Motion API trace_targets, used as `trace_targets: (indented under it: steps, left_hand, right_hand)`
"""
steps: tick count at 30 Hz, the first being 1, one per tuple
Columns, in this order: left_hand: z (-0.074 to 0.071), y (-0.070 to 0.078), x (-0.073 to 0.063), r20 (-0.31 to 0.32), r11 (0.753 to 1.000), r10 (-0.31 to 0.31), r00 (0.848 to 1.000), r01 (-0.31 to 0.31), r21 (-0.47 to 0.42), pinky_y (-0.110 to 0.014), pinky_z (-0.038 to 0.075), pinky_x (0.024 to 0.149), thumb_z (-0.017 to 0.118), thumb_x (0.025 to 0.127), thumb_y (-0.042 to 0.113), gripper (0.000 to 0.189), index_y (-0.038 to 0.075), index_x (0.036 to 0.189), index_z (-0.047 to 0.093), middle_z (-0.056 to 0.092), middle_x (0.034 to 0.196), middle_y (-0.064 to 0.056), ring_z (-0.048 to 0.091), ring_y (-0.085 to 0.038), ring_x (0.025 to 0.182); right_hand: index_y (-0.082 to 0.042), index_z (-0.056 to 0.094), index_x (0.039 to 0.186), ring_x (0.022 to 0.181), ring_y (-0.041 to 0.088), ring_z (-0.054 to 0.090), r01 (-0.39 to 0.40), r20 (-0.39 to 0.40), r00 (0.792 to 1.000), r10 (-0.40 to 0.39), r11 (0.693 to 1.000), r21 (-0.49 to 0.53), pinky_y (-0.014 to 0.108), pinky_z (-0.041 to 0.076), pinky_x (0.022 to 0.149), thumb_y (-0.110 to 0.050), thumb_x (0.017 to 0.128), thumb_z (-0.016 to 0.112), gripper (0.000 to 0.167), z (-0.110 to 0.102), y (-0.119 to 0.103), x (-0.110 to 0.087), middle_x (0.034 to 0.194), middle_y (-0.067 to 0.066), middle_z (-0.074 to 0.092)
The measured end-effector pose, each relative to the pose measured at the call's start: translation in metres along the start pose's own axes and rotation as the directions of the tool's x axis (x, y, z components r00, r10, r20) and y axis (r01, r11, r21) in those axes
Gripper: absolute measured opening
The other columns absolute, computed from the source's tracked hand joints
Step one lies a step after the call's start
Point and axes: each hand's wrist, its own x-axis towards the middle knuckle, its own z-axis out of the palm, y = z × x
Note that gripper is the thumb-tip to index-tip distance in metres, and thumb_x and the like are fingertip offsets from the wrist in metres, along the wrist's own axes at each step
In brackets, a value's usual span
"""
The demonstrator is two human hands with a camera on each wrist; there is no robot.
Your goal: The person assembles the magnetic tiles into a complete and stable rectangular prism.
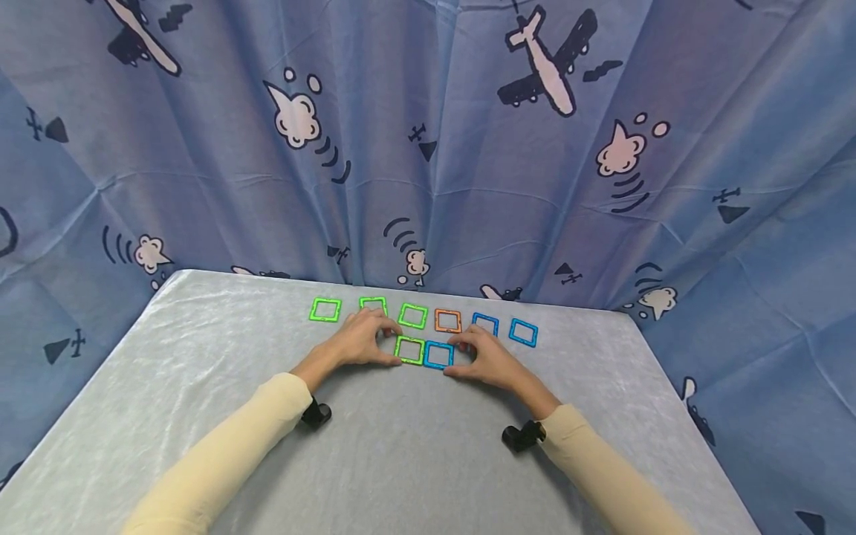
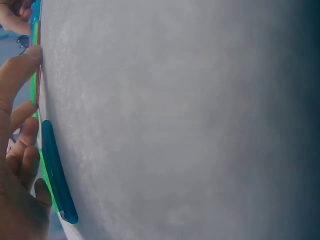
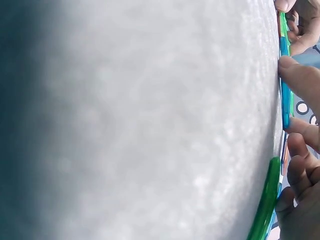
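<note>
A green square magnetic tile (image 1: 409,362), an open frame, lies flat beside a blue square magnetic tile (image 1: 439,367), their edges meeting. My left hand (image 1: 361,338) holds the green one by its left side, thumb at the near edge and a finger at the far edge. From the right, my right hand (image 1: 491,360) pinches the blue one the same way. Near the left hand's curled fingers, the left wrist view has a dark teal strip (image 2: 59,175); a green strip (image 3: 265,205) appears by the right hand in the right wrist view. What these strips belong to is unclear.
Behind the hands runs a row of similar tiles: green ones (image 1: 325,320) at left, an orange one (image 1: 448,330) mid-row, and blue ones (image 1: 524,343) at right. The left hand partly covers one green tile. A patterned curtain (image 1: 428,186) hangs behind the white-covered table (image 1: 401,461).
</note>
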Motion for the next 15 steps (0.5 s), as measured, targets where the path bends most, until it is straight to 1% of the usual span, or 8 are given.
trace_targets:
  steps: [4, 8, 11, 15]
  left_hand:
    - [-0.003, -0.001, -0.002, 0.013, 1.0, -0.004, 1.0, 0.004, 0.0, -0.042, 0.043, 0.079, 0.092, 0.071, 0.047, 0.055, 0.018, 0.115, 0.076, 0.063, 0.099, 0.003, 0.054, -0.02, 0.096]
    - [-0.012, -0.004, -0.007, 0.027, 1.0, -0.006, 1.0, 0.007, -0.017, -0.044, 0.043, 0.085, 0.091, 0.073, 0.046, 0.057, 0.016, 0.118, 0.074, 0.063, 0.1, 0.001, 0.055, -0.022, 0.098]
    - [-0.02, -0.007, -0.014, 0.029, 0.999, -0.006, 1.0, 0.007, -0.038, -0.045, 0.043, 0.084, 0.091, 0.075, 0.044, 0.058, 0.012, 0.12, 0.073, 0.064, 0.102, -0.001, 0.055, -0.023, 0.097]
    - [-0.032, -0.015, -0.026, 0.01, 0.997, -0.026, 1.0, 0.026, -0.077, -0.045, 0.043, 0.081, 0.09, 0.076, 0.041, 0.057, 0.011, 0.121, 0.073, 0.063, 0.104, -0.003, 0.055, -0.024, 0.096]
  right_hand:
    - [-0.007, 0.073, 0.119, 0.083, 0.017, 0.047, -0.003, 0.012, 1.0, 0.003, 1.0, -0.008, 0.034, 0.043, 0.069, -0.034, 0.078, 0.091, 0.052, -0.001, 0.0, 0.001, 0.094, 0.001, 0.054]
    - [-0.007, 0.072, 0.12, 0.083, 0.017, 0.048, -0.006, 0.02, 1.0, 0.006, 1.0, -0.015, 0.034, 0.043, 0.069, -0.035, 0.079, 0.09, 0.052, -0.002, 0.0, 0.002, 0.094, 0.001, 0.054]
    - [-0.007, 0.072, 0.12, 0.083, 0.017, 0.048, -0.007, 0.022, 1.0, 0.007, 1.0, -0.018, 0.034, 0.044, 0.07, -0.035, 0.079, 0.09, 0.052, -0.002, 0.0, 0.002, 0.094, 0.001, 0.055]
    - [-0.007, 0.072, 0.12, 0.082, 0.018, 0.049, -0.002, 0.025, 1.0, 0.003, 1.0, -0.017, 0.035, 0.044, 0.07, -0.035, 0.079, 0.09, 0.052, -0.001, -0.001, 0.002, 0.093, 0.0, 0.055]
